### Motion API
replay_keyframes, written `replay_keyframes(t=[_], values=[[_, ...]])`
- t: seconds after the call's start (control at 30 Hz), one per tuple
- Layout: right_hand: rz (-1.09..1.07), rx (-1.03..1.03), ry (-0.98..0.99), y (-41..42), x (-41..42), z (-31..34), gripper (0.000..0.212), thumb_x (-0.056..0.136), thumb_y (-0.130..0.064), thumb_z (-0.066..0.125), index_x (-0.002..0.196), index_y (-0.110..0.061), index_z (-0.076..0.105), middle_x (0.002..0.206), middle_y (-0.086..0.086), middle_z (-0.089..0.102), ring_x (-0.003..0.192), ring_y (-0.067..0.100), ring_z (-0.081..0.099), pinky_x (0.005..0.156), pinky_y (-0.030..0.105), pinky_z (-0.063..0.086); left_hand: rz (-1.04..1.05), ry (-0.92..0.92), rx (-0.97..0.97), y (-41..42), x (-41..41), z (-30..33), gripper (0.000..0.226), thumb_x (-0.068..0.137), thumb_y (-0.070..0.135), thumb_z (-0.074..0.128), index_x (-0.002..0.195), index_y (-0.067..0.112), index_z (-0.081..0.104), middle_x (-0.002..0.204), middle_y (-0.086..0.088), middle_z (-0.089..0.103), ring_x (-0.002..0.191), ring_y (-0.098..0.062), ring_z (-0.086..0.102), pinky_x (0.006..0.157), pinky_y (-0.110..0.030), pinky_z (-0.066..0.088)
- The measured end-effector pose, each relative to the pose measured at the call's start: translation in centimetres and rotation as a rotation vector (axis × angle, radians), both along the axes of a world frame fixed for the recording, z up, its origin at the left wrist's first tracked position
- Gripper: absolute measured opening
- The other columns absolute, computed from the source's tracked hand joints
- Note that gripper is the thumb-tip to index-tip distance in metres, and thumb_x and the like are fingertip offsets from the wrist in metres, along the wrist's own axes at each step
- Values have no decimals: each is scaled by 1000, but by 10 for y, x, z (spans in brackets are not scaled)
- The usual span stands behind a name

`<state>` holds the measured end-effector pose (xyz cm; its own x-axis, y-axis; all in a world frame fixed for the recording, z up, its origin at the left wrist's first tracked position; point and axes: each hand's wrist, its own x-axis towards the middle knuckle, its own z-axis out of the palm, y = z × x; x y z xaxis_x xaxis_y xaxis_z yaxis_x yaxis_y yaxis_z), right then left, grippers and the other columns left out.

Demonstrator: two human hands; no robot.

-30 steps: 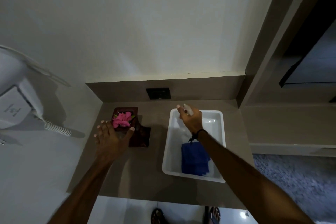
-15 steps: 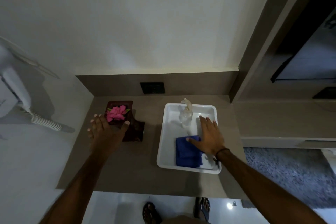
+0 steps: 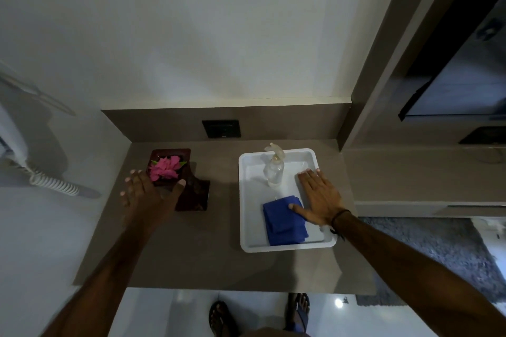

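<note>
A white tray (image 3: 245,200) sits on the brown counter (image 3: 213,257). A clear spray bottle (image 3: 273,169) stands upright near the tray's back, and a folded blue cloth (image 3: 283,223) lies in its front half. My right hand (image 3: 317,195) lies flat over the tray's right side with straight fingers, its thumb touching the cloth's right edge. My left hand (image 3: 149,191) hovers with fingers spread just in front of a dark wooden holder (image 3: 191,194) that carries a pink flower (image 3: 165,168).
A dark socket plate (image 3: 221,128) is set in the backsplash. A white wall phone with a coiled cord (image 3: 52,185) hangs at the left. A lower shelf (image 3: 410,172) runs off to the right. Sandalled feet (image 3: 221,319) show below the counter edge.
My right hand let go of the spray bottle at the tray's back, leaving it standing, and came down flat beside the blue cloth. My left hand has stayed in front of the flower.
</note>
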<state>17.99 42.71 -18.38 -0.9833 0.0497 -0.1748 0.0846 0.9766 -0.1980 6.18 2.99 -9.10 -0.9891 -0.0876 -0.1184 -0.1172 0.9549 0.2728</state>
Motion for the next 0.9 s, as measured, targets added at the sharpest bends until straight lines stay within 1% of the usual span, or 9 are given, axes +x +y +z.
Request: replay_keyframes(t=[0.1,0.17,0.2,0.37,0.5,0.6,0.7,0.8,0.9], values=[[15,-49,3,-18,1,0,80,87,-74,38,142,-16,42,147,11,48,137,29,44,124,46,23,-7,39,3,1,3,2,122,71,85,36,154,2,5,165,-23,8,153,-37,7,122,-53,7],[-8,-85,-8,-36,3,-3,58,87,-66,45,122,-20,53,123,5,60,111,24,56,108,41,44,-10,47,2,1,2,0,122,71,85,36,154,1,6,165,-24,9,153,-38,8,122,-54,8],[-35,-93,-17,-43,4,-4,52,88,-61,50,119,-20,54,118,4,60,104,22,57,99,37,48,-9,41,2,0,2,-2,123,70,86,36,154,2,5,165,-24,9,153,-38,8,122,-54,8],[-209,-241,-167,-56,-7,-5,41,90,-44,63,111,-9,61,114,11,62,101,26,60,85,32,51,6,49,8,-2,-1,-8,124,68,86,37,154,1,8,164,-23,13,153,-38,11,122,-55,10],[-360,-566,-269,-55,-15,7,30,86,-38,70,91,-9,66,92,8,67,83,22,61,72,27,44,1,40,-49,-4,-2,-11,126,68,92,32,153,2,11,162,-25,18,150,-42,16,119,-58,12],[-572,-997,-242,-68,-17,26,22,87,-33,70,95,-13,68,98,4,71,93,25,65,79,32,53,7,12,-83,-6,-3,-9,128,66,96,23,154,4,11,164,-22,16,151,-40,13,119,-58,6],[-696,-1327,-146,-92,-20,44,25,87,-31,71,107,-17,65,108,5,72,103,26,67,94,44,55,2,61,-90,-1,2,-5,123,69,89,35,153,1,14,163,-24,17,151,-41,13,120,-59,5],[-725,-1471,-126,-124,-39,61,31,88,-21,70,115,-7,63,114,16,70,108,34,65,97,47,54,40,20,-38,5,4,5,122,71,88,32,155,3,8,166,-19,10,154,-34,6,122,-52,-2],[-736,-1464,-99,-161,-66,76,39,87,-12,71,122,-1,59,122,22,66,114,37,63,100,48,52,47,-14,-4,10,5,15,118,76,86,34,156,6,3,168,-15,3,155,-29,0,123,-47,-6]])
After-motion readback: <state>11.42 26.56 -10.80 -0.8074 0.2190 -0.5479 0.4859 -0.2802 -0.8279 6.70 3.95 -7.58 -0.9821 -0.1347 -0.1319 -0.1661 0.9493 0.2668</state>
